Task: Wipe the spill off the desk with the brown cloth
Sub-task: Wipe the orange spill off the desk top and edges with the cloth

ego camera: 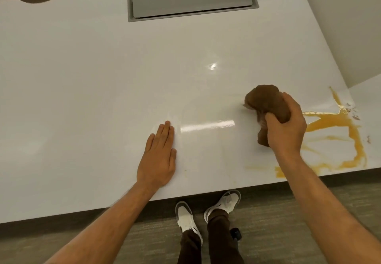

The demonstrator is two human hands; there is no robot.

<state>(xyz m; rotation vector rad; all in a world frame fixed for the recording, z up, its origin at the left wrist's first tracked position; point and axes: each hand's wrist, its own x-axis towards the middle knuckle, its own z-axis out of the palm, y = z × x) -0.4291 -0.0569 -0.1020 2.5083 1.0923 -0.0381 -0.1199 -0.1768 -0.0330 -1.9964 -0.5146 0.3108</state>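
Where the white table [82, 78] fills most of the head view, its surface is glossy, with light reflections near the middle and faint, pale streaks running between the two hands. A grey rectangular hatch [191, 1] is set flush into the far part of the table. Below the near edge lies a grey carpeted floor [288, 222], on which the person's two white shoes [187, 218] and dark trouser legs are visible.

The spill [334, 123] — an orange-yellow liquid — covers the right near corner of the table. It consists of a broad pool, a thin run extending toward the far edge, and smeared loops and lines reaching the near edge, where a denser patch sits just beside the right forearm. Small dark specks lie at the spill's right margin.

The right hand [286, 125] is curled round the brown cloth [266, 102], gripping it as a bunched wad; thumb and fingers press into the fabric. The cloth sits just left of the spill, over the table; whether its lower fold touches the surface cannot be told.

The left hand [158, 156] lies flat on the table, palm down, fingers straight and together — well apart from the spill and holding nothing.
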